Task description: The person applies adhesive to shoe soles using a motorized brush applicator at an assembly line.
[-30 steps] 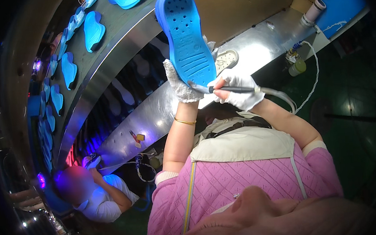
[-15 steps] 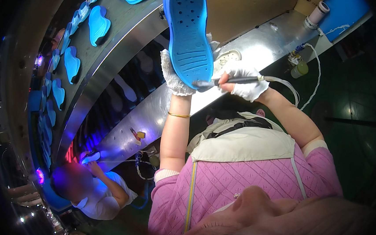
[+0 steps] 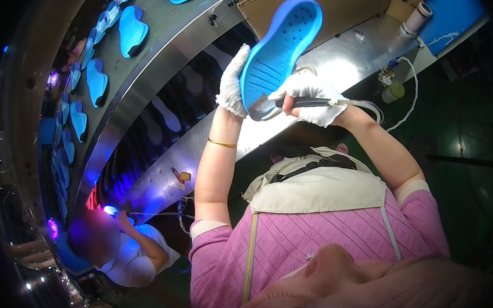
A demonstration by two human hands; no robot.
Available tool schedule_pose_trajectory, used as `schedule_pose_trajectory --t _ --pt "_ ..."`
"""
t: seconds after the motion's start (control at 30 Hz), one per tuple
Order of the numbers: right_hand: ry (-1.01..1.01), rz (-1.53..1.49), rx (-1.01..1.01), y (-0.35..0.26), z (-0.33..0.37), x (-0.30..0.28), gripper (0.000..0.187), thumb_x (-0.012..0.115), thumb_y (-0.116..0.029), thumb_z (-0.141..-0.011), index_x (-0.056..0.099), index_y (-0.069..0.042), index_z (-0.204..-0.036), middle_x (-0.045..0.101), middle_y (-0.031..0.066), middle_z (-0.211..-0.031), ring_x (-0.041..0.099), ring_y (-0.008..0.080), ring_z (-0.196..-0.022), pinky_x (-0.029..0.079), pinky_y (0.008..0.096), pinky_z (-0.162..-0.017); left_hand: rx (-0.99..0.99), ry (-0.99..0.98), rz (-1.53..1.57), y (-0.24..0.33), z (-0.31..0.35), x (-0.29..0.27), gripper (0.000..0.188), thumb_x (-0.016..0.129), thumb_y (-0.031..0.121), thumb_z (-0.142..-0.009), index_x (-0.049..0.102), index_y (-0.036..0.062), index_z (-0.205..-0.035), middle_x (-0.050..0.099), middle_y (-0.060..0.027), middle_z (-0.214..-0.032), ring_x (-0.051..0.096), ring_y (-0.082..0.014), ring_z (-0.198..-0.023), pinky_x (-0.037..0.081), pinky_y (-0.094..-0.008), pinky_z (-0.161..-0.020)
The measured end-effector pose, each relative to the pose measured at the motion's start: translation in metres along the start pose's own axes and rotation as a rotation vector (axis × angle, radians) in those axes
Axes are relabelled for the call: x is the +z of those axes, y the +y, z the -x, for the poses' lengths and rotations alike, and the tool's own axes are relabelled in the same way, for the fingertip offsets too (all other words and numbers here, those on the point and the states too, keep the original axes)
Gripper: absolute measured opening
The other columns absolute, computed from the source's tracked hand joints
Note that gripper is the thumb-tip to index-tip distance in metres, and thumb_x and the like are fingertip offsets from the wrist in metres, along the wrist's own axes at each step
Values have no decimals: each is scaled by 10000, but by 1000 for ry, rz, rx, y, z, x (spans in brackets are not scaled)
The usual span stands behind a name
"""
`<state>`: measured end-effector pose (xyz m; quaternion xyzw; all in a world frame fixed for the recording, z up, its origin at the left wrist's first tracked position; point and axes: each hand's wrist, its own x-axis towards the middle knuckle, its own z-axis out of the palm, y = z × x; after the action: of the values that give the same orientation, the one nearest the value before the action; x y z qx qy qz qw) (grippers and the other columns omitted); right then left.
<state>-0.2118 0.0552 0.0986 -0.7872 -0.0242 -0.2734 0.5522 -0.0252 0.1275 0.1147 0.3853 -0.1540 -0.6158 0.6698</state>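
A blue shoe sole (image 3: pixel 276 47) with small holes and ridges is tilted, its wide holed end up and to the right. My left hand (image 3: pixel 232 83), in a white knitted glove, grips its left edge; the fingers behind it are hidden. In my right hand (image 3: pixel 316 93), gloved in white with some bare fingertips showing, is a dark-handled brush (image 3: pixel 306 102) joined to a pale tube (image 3: pixel 370 106). The brush's bristles lie on the sole's lower end. Behind the sole, a pale oval item (image 3: pixel 307 70) partly shows on the metal bench (image 3: pixel 343 59).
A curved conveyor (image 3: pixel 158 25) at upper left carries several blue soles (image 3: pixel 132 31). Below it hang sole-shaped pieces (image 3: pixel 165 114). A co-worker (image 3: pixel 133 255) sits at left. Cardboard (image 3: pixel 316 9), a pinkish roll (image 3: pixel 416 19) and a hanging hose (image 3: pixel 414 88) are to the right.
The sole has turned clockwise, its upper end swinging right. My left hand has turned with it. The brush has shifted slightly right and stays at the sole's lower end.
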Motion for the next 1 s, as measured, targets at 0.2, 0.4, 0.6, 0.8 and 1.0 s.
schedule_pose_trajectory --t 0.2,0.4,0.6,0.8,1.0 --pt "-233 -134 377 -5 -6 -16 128 699 43 -684 664 -54 -759 664 75 -812 643 165 -797 515 285 -738 -132 44 -240 2 5 6 445 650 399 -870 642 4 -1075 673 -138 -928 662 -211 -770 569 -299 -669" --pt "-158 -2 391 -12 -4 -35 114 718 -7 -696 667 -75 -773 684 76 -884 652 198 -898 507 308 -792 -186 22 -277 -2 1 9 461 647 407 -872 629 21 -1122 663 -143 -1005 655 -218 -797 562 -311 -695" --pt "-23 -169 637 -24 3 -49 103 720 10 -707 643 -29 -764 683 111 -901 652 200 -879 526 290 -722 -275 -21 -270 -2 2 2 537 595 464 -889 589 4 -1168 655 -160 -1035 666 -243 -841 580 -333 -690" --pt "244 -166 473 -17 2 -59 105 748 -66 -771 698 -33 -858 674 56 -814 632 119 -705 512 240 -657 -266 -282 209 -24 11 11 690 417 534 -942 353 25 -1404 491 -246 -1313 576 -424 -1073 484 -564 -914" --pt "771 -128 393 5 -10 -94 109 681 -2 -821 634 -45 -910 686 69 -916 622 116 -752 506 235 -658 -235 -367 331 -37 20 7 742 378 583 -931 359 4 -1396 506 -246 -1301 596 -415 -1059 474 -566 -929"
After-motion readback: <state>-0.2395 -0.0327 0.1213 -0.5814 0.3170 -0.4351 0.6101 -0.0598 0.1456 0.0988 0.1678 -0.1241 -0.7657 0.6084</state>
